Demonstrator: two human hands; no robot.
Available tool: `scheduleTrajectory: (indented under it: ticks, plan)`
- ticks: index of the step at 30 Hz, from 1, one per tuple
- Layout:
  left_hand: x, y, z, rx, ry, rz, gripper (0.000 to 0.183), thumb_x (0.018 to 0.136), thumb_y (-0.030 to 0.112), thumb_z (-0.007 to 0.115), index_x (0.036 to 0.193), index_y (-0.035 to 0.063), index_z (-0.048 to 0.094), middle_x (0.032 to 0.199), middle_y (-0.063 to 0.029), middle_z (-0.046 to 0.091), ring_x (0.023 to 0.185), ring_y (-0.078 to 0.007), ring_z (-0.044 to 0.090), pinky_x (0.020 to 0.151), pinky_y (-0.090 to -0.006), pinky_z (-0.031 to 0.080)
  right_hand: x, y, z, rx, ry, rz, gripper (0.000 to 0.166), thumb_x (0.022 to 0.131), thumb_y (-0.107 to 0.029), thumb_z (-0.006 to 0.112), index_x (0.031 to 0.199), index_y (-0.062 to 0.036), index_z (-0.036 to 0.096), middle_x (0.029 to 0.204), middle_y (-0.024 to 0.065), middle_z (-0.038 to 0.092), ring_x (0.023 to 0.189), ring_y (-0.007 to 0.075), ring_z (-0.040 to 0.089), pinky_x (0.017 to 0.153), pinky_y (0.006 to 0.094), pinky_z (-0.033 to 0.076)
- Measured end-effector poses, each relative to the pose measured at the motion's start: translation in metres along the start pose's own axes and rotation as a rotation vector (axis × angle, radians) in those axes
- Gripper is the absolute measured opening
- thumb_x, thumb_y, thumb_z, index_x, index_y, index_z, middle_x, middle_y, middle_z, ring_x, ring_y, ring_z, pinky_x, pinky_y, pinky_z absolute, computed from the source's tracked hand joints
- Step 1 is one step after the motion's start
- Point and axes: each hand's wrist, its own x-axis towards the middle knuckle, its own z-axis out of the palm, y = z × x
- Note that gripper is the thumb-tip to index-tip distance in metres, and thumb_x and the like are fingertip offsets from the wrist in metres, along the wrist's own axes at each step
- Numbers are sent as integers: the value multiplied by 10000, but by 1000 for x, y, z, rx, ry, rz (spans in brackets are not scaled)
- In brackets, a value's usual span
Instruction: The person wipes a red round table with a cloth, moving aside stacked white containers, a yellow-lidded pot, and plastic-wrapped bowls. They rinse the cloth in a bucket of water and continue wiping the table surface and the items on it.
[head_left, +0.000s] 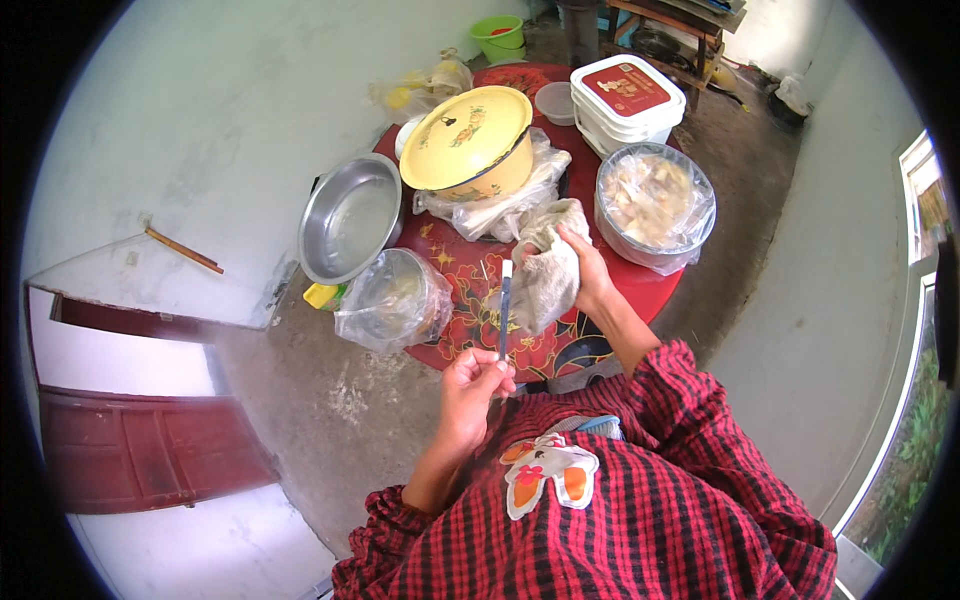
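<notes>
Between the thumb and fingers of my left hand (472, 382) is a slim dark stick with a pale end, probably chopsticks (505, 300). It points up and away from me over the near part of the red floral table (472, 300). My right hand (586, 271) grips a crumpled greyish-white cloth (547, 281), which hangs over the tabletop to the right of the stick. Part of the right hand's fingers is hidden behind the cloth. A small thin white piece (484, 270) lies on the table left of the stick's tip.
Around the table stand a lidded yellow enamel basin (469, 142) on plastic bags, a tilted metal basin (352, 217), a plastic-covered bowl (394, 300), a plastic-lined tub of food (652, 199) and a white lidded bucket (626, 90). A green bucket (499, 41) stands behind.
</notes>
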Motion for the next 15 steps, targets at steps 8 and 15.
scheduleTrajectory:
  ticks: [8,15]
  plan:
    - [16,-6,11,80,89,154,45,857,28,571,884,18,537,766,-88,621,596,-107,569,551,-236,459,-34,32,54,136,-108,50,488,887,-379,549,1232,-46,460,1067,101,605,904,227,613,810,384,504]
    - [16,1,12,175,41,221,8,861,9,547,855,9,542,746,-69,611,611,-99,566,570,-223,445,-42,25,73,-423,-31,73,312,705,-79,694,985,18,592,796,79,636,650,162,627,578,294,518]
